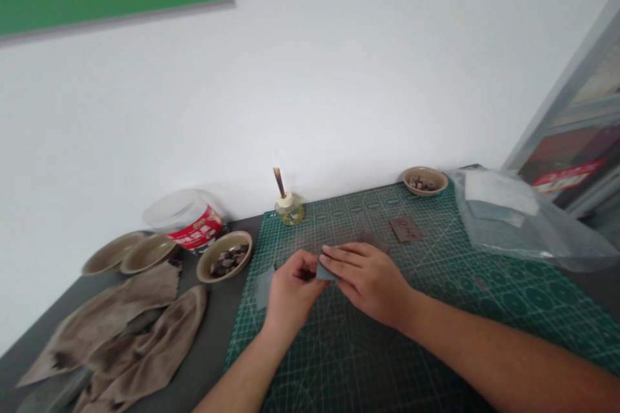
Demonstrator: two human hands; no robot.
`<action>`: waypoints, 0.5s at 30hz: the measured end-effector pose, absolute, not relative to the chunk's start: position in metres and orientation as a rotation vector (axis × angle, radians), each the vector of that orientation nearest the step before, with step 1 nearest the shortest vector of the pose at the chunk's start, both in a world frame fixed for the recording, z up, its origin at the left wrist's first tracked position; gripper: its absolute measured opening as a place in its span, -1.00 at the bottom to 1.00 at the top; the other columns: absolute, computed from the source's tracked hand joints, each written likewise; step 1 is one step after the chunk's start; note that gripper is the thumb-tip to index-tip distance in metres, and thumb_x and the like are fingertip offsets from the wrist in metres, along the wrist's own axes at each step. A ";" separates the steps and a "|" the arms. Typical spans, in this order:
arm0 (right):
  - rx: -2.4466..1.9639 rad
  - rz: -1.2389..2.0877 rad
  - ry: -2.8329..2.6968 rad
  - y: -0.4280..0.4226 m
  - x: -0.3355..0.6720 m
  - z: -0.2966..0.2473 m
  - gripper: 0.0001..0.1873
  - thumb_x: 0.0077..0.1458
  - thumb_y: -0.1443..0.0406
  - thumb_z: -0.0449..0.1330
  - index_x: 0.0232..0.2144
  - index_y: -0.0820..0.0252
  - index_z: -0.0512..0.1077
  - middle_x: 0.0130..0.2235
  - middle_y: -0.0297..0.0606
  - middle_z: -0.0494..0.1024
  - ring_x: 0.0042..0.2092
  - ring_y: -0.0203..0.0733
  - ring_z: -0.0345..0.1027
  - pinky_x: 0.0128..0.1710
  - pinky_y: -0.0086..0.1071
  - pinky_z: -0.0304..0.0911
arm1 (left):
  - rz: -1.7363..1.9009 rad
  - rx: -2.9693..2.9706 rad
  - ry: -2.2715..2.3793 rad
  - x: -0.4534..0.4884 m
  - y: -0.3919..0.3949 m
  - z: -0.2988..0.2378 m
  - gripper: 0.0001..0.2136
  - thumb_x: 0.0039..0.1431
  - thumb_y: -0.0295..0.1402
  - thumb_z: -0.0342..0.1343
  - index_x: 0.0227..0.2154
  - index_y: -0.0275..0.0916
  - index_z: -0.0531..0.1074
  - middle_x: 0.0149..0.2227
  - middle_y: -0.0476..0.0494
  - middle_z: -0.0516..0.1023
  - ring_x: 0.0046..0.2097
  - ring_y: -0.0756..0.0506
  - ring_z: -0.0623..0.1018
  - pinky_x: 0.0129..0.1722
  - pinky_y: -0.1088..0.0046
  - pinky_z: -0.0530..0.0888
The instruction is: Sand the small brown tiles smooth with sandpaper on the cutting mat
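Here we are at the centre, and both hands meet over the small grey sheet [325,272]! The left hand [292,287] is curled, its thumb pinching the near edge, presumably to keep the piece steady; whether something else hides in those fingers, I cannot tell. In from the other side comes the right hand [372,274], grasping the same sheet with fingers laid long across it, a grip that seems meant to spread the pressure

Just beside the left wrist, a second grey sheet [263,287] lies flat on the green cutting mat [475,326], likely spread there to spare the counter [219,310]. Beyond the right hand, a marked brown square [405,228], handy on the mat!

Further out, a right-hand bowl [421,193] and a left-hand bowl [205,272] both corral small brown chunks, perhaps to stop them scattering. A reed diffuser [290,211] stands by the wall, the clear plastic bag [547,232] sprawls at far right, and over on the left, a rumpled brown cloth [150,300] lies in front of the red-labelled tub [186,222]
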State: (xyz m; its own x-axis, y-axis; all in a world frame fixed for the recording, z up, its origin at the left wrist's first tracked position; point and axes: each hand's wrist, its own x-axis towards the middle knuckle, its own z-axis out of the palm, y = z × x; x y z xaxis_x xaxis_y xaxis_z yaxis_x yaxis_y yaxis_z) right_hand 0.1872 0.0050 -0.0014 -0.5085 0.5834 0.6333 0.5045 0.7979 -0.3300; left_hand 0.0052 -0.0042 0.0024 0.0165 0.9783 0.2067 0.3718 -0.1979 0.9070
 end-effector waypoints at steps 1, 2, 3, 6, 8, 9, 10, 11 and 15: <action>-0.814 0.122 -2.213 0.005 0.188 -0.001 -0.57 0.19 0.38 0.12 0.11 0.14 0.38 0.10 -0.20 0.48 0.05 -0.08 0.38 0.07 -0.14 0.28 | 1.180 1.628 1.412 0.005 -0.005 0.002 -0.90 -0.08 -0.48 0.20 -0.53 -0.24 0.38 -0.55 0.07 0.43 -0.48 0.03 0.40 -0.46 0.56 0.34; -0.824 0.116 -2.213 0.006 0.188 -0.002 -0.57 0.18 0.38 0.12 0.11 0.15 0.38 0.10 -0.19 0.49 0.04 -0.08 0.39 0.07 -0.13 0.29 | 1.185 1.618 1.417 0.006 -0.005 0.003 -0.91 -0.07 -0.47 0.20 -0.53 -0.24 0.39 -0.55 0.07 0.43 -0.48 0.02 0.41 -0.46 0.56 0.34; -0.826 0.108 -2.211 0.006 0.188 -0.002 -0.57 0.18 0.38 0.12 0.12 0.14 0.38 0.09 -0.18 0.49 0.04 -0.08 0.39 0.06 -0.13 0.29 | 1.189 1.613 1.416 0.006 -0.005 0.003 -0.91 -0.08 -0.47 0.21 -0.53 -0.24 0.39 -0.55 0.07 0.44 -0.48 0.02 0.42 -0.46 0.56 0.35; -0.811 0.073 -2.223 0.004 0.187 -0.001 -0.56 0.18 0.37 0.13 0.12 0.12 0.37 0.10 -0.18 0.48 0.03 -0.06 0.39 0.03 -0.10 0.30 | 1.205 1.611 1.404 0.006 -0.005 0.003 -0.90 -0.13 -0.48 0.24 -0.54 -0.24 0.41 -0.55 0.06 0.46 -0.48 0.02 0.43 -0.47 0.56 0.35; -0.814 0.047 -2.227 0.002 0.186 -0.001 -0.55 0.18 0.37 0.13 0.13 0.11 0.36 0.10 -0.19 0.48 0.02 -0.05 0.39 0.00 -0.10 0.32 | 1.213 1.606 1.402 0.005 -0.005 0.003 -0.89 -0.12 -0.46 0.26 -0.53 -0.24 0.41 -0.54 0.06 0.47 -0.48 0.02 0.43 -0.47 0.56 0.36; -0.816 0.035 -2.232 0.001 0.185 -0.001 -0.55 0.19 0.37 0.13 0.14 0.11 0.36 0.10 -0.19 0.48 0.02 -0.04 0.39 0.00 -0.10 0.32 | 1.217 1.604 1.400 0.005 -0.005 0.003 -0.90 -0.11 -0.46 0.25 -0.53 -0.24 0.41 -0.54 0.06 0.47 -0.49 0.02 0.43 -0.47 0.56 0.36; -0.814 0.024 -2.239 0.001 0.185 -0.001 -0.54 0.19 0.36 0.12 0.14 0.10 0.35 0.12 -0.20 0.46 0.02 -0.04 0.39 0.00 -0.10 0.32 | 1.226 1.605 1.396 0.005 -0.005 0.003 -0.89 -0.10 -0.45 0.25 -0.53 -0.24 0.41 -0.55 0.06 0.47 -0.49 0.02 0.43 -0.47 0.57 0.36; -0.810 0.015 -2.248 0.001 0.185 -0.001 -0.54 0.20 0.36 0.12 0.15 0.10 0.34 0.13 -0.20 0.45 0.02 -0.04 0.39 0.00 -0.10 0.32 | 1.238 1.607 1.389 0.005 -0.006 0.003 -0.89 -0.09 -0.45 0.26 -0.54 -0.24 0.41 -0.55 0.06 0.47 -0.49 0.03 0.42 -0.47 0.57 0.36; -0.816 0.063 -2.225 0.003 0.187 -0.002 -0.53 0.21 0.37 0.09 0.17 0.09 0.31 0.14 -0.24 0.44 0.02 -0.08 0.41 0.04 -0.14 0.30 | 1.285 1.552 1.336 0.007 -0.009 0.005 -0.89 -0.06 -0.43 0.26 -0.52 -0.24 0.41 -0.54 0.05 0.49 -0.48 0.02 0.46 -0.46 0.56 0.38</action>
